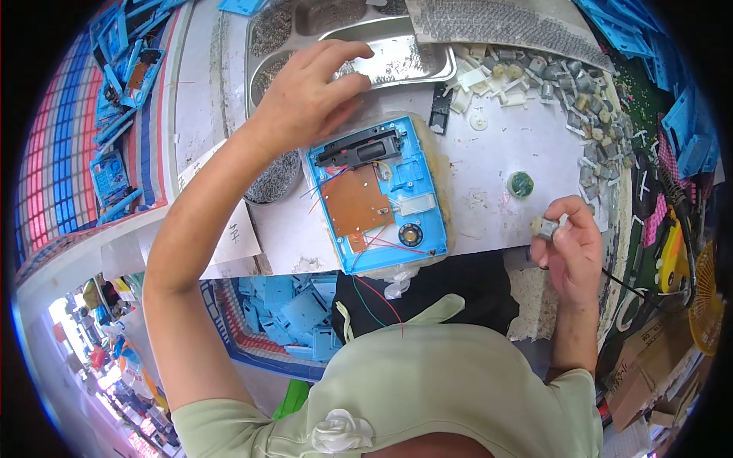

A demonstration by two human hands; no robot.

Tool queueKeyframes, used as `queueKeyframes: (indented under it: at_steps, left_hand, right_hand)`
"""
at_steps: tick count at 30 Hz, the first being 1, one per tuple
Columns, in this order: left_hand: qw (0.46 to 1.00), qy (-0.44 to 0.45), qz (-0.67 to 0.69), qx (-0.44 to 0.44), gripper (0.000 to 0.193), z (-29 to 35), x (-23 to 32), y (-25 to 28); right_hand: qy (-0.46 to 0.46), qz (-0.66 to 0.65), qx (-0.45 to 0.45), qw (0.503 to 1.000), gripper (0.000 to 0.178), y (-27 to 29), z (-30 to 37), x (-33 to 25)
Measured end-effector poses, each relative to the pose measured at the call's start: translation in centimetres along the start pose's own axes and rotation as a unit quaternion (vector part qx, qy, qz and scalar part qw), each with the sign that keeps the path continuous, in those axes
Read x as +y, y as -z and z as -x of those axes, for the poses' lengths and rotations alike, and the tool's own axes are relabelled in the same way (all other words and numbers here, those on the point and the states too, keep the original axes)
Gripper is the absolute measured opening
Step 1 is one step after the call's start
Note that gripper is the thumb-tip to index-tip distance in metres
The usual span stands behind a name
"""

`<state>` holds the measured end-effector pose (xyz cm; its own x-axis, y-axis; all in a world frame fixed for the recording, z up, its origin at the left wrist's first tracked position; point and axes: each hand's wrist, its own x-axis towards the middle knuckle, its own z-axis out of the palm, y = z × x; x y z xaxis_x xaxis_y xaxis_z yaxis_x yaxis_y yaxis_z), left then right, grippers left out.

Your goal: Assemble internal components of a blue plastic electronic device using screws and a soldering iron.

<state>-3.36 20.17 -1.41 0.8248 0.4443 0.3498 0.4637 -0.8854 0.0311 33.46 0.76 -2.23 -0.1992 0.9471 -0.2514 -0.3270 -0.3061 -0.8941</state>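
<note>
My left hand (317,88) hangs over the near edge of a metal compartment tray (450,67) that holds many small screws. Its thumb and forefinger are apart, and nothing shows between them. On the right, the fingers of my right hand (576,248) grip a small grey motor (547,227) with a pale end piece. Between the hands lies an opened blue plastic casing (422,179). Inside it are a brown circuit board (353,202), a black long part (359,149), a round speaker (411,234) and thin coloured wires.
Loose small motors (576,84) and white plastic pieces pile up at the back right. A green round tub (521,184) stands near my right hand. Partly behind my left forearm sits a round dish of screws (275,179). Blue casings (294,313) fill a bin below the table edge.
</note>
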Motion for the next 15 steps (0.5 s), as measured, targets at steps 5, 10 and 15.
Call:
queueKeyframes:
  at_steps: [5, 10, 15]
  left_hand:
    - [0.991, 0.108, 0.003, 0.075, 0.012, 0.1, -1.1, 0.5]
    - [0.927, 0.295, 0.141, 0.182, 0.006, -3.8, -1.7, 2.4]
    - [0.922, 0.298, 0.205, 0.139, 0.008, -3.7, -2.0, 3.3]
  right_hand:
    - [0.020, 0.008, -0.005, 1.000, 0.027, -0.7, -0.2, -0.1]
    - [0.019, 0.014, 0.010, 1.000, 0.034, -1.2, 0.1, 0.1]
    - [0.053, 0.023, -0.003, 0.998, 0.042, -1.1, 1.0, -0.2]
